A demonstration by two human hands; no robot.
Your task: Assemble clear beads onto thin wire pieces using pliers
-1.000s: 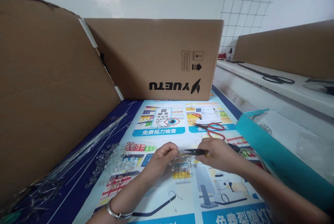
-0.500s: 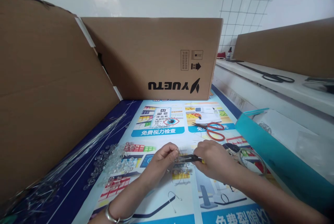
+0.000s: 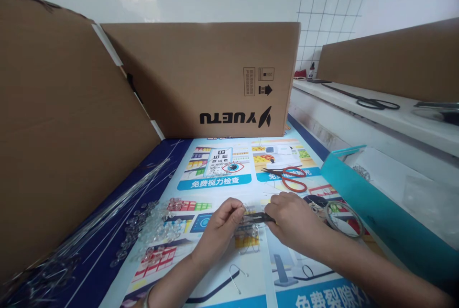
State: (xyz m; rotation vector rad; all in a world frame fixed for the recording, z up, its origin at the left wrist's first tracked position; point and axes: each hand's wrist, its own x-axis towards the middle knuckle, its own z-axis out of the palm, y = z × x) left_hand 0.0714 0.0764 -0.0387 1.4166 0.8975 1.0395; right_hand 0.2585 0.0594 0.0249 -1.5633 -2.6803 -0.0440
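Left hand (image 3: 223,224): pinched beaded wire (image 3: 255,229), probably needed steadiness.
Right hand (image 3: 293,217): wrapped around pliers (image 3: 261,217), likely needed gentle squeezing.

The pliers' (image 3: 261,217) handles lie largely hidden within the right hand (image 3: 291,218); the wirework (image 3: 255,233) near their tips, perhaps beaded, is too fine to resolve. Picture edges crop the bracelet (image 3: 147,298) and teal box (image 3: 385,207).

The bare right hand (image 3: 291,214) and black metal pliers (image 3: 262,217) sit closer to the bare left hand (image 3: 226,219). More pale round coil (image 3: 359,219) shows.
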